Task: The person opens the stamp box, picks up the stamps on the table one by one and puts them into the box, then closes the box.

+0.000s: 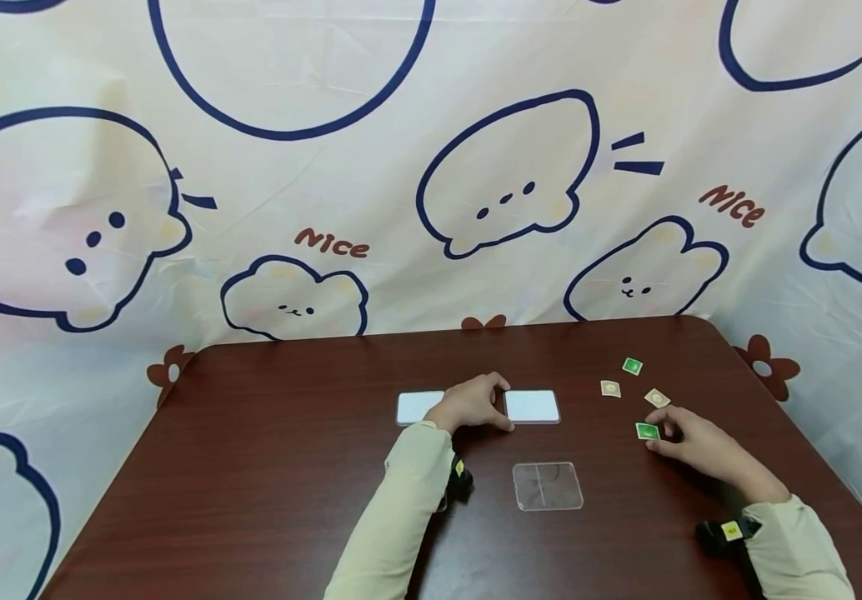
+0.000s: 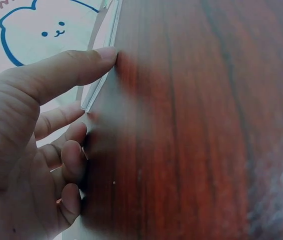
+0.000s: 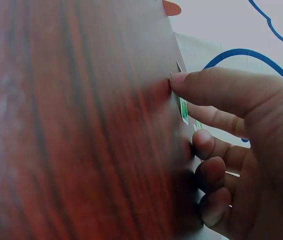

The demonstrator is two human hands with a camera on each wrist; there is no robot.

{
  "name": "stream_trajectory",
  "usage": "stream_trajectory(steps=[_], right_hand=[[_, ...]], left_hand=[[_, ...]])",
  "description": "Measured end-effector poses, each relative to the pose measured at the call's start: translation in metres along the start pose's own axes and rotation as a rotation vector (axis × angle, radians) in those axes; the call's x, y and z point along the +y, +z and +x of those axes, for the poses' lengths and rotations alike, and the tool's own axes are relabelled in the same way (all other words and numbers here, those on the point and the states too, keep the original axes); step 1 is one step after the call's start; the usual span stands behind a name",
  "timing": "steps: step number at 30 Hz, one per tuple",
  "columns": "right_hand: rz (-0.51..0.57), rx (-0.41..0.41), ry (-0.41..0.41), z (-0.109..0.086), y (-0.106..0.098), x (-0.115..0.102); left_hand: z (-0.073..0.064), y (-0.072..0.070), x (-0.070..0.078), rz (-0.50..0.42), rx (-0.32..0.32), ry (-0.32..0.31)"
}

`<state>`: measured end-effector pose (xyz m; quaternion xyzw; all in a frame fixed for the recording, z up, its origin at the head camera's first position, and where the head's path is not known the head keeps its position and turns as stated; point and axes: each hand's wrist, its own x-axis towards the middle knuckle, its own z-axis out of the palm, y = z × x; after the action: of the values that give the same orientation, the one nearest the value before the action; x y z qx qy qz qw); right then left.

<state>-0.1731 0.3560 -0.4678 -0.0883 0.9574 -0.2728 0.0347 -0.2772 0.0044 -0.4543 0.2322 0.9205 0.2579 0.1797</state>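
In the head view my left hand (image 1: 472,404) is at the left end of a flat white rectangular case (image 1: 532,407). Its thumb is at the near corner and its index finger at the far one, holding the case by its edges. The left wrist view shows the case's clear rim (image 2: 100,87) between thumb and index finger. On the right side of the table, my right hand (image 1: 701,446) pinches a small green card (image 1: 647,432) between thumb and index fingertips. In the right wrist view that card's green face (image 3: 184,111) shows partly behind the thumb.
A second white case (image 1: 418,407) lies left of the left hand, partly covered by it. A clear two-part plastic tray (image 1: 548,487) sits nearer. Beyond the right hand lie another green card (image 1: 632,366) and two beige cards, one left (image 1: 610,389), one right (image 1: 657,398).
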Motion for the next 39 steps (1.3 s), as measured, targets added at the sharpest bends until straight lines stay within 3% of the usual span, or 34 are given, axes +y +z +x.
stream_trajectory(steps=[19,30,39], right_hand=[[0.004,-0.024,0.017,0.005,-0.002,-0.006],[0.050,-0.059,-0.015,0.036,0.000,-0.043],[0.079,-0.100,-0.085,0.062,0.013,-0.073]], left_hand=[[-0.001,0.000,-0.001,-0.003,0.015,-0.003],[0.000,-0.001,0.000,0.009,-0.005,-0.004],[-0.001,-0.002,0.001,0.020,-0.022,-0.011]])
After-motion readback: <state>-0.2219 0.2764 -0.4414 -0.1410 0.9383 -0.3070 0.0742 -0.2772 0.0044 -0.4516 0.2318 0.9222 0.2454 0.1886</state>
